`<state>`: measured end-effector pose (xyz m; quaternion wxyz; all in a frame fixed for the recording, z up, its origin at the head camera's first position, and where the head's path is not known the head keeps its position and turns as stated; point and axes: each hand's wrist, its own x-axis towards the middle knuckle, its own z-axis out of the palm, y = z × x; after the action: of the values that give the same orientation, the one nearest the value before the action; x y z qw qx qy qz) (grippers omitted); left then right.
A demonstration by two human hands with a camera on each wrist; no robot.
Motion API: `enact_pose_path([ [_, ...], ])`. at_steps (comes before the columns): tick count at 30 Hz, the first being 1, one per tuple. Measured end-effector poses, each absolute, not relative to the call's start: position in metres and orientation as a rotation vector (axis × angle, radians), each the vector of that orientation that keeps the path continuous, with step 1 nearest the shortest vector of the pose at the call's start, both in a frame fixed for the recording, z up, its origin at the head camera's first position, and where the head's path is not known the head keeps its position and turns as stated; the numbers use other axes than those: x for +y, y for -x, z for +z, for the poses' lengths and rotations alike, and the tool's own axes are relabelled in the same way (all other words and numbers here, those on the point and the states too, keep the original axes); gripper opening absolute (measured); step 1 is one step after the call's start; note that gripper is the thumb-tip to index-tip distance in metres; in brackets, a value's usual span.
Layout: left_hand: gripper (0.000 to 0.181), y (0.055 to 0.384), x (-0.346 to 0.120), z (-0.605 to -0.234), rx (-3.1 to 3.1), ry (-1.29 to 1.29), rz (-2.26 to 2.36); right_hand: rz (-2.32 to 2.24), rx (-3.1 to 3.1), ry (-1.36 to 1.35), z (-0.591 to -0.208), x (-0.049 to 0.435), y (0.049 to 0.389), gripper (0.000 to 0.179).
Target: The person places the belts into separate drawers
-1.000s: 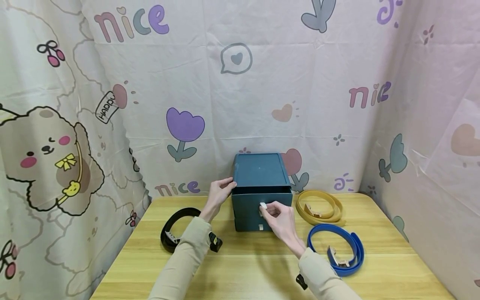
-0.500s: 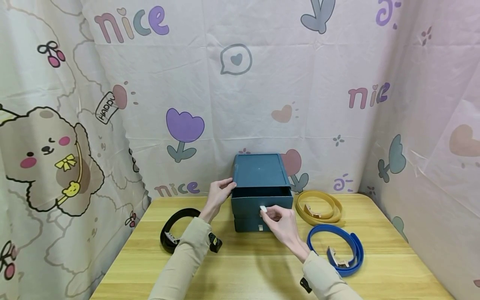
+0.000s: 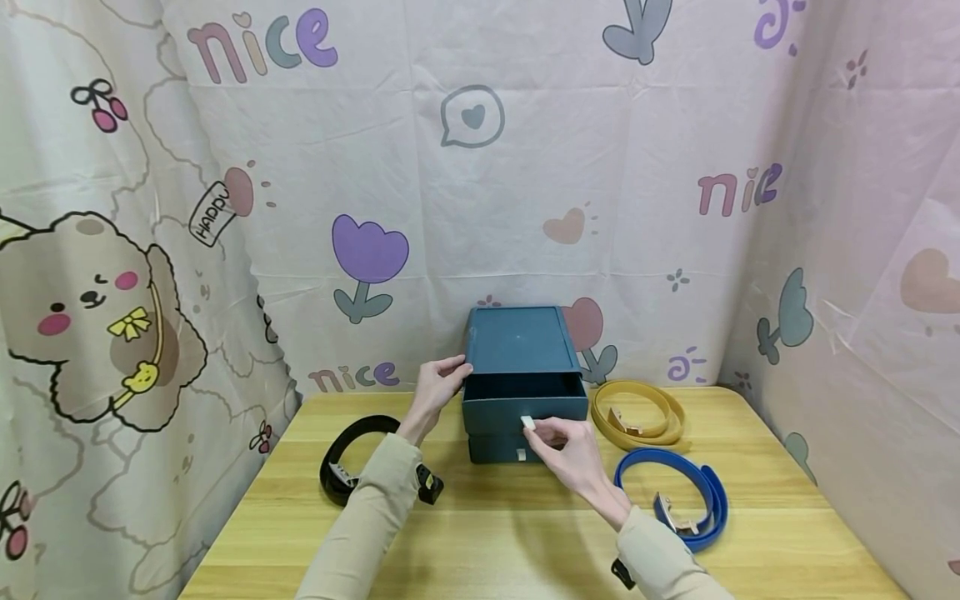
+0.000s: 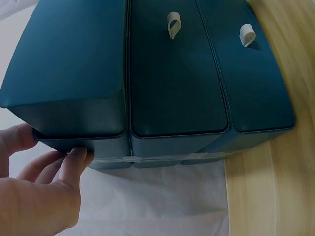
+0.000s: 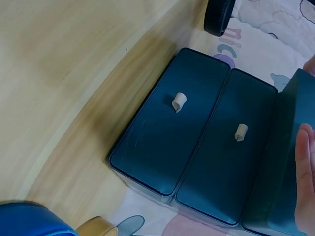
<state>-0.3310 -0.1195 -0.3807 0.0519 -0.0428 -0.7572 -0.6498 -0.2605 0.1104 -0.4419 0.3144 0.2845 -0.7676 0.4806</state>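
Observation:
A dark teal drawer box [image 3: 521, 337] stands at the back of the wooden table. Its top drawer [image 3: 487, 415] is pulled partway out, and a dark hollow shows behind the front panel. With thumb and fingertips my right hand [image 3: 567, 447] pinches the white pull tab [image 3: 527, 422] of that drawer. My left hand [image 3: 437, 387] grips the box's upper left front corner; in the left wrist view its fingers [image 4: 75, 164] curl against the side just behind the drawer. The two lower drawers [image 4: 177, 78] are closed, each with a white loop tab [image 4: 247, 34].
On the left, beside the left sleeve, lies a coiled black belt [image 3: 330, 475]. A yellow belt [image 3: 678, 408] and a blue belt [image 3: 720, 500] lie coiled to the box's right, the blue one close to the right forearm. A printed curtain [image 3: 480, 200] hangs behind.
The top drawer has slid farther out toward me, drawn by my right hand on its tab, and the opening behind its front has widened. My left hand stays at the box's corner.

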Motion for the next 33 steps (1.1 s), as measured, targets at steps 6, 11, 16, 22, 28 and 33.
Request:
enact_pose_path([
  [6,0.041,0.331,-0.12,-0.379,-2.294,0.115,-1.975,1.245,-2.022,-0.791,-0.443,0.113,0.26,0.009],
  [11,0.041,0.332,-0.12,-0.38,-2.289,0.113,-1.984,1.22,-2.023,-0.806,-0.443,0.115,0.258,0.009],
  [16,0.042,0.331,-0.121,-0.38,-2.296,0.111,-1.988,1.191,-1.99,-0.864,-0.443,0.117,0.257,0.011],
  [22,0.043,0.324,-0.119,-0.371,-2.303,0.123,-1.998,1.168,-1.938,-0.937,-0.441,0.119,0.254,0.008],
  [28,0.042,0.317,-0.117,-0.361,-2.309,0.127,-2.006,1.1,-1.909,-0.971,-0.441,0.12,0.255,0.005],
  [33,0.042,0.325,-0.119,-0.371,-2.285,0.111,-2.01,1.046,-1.882,-1.001,-0.443,0.121,0.256,0.008],
])
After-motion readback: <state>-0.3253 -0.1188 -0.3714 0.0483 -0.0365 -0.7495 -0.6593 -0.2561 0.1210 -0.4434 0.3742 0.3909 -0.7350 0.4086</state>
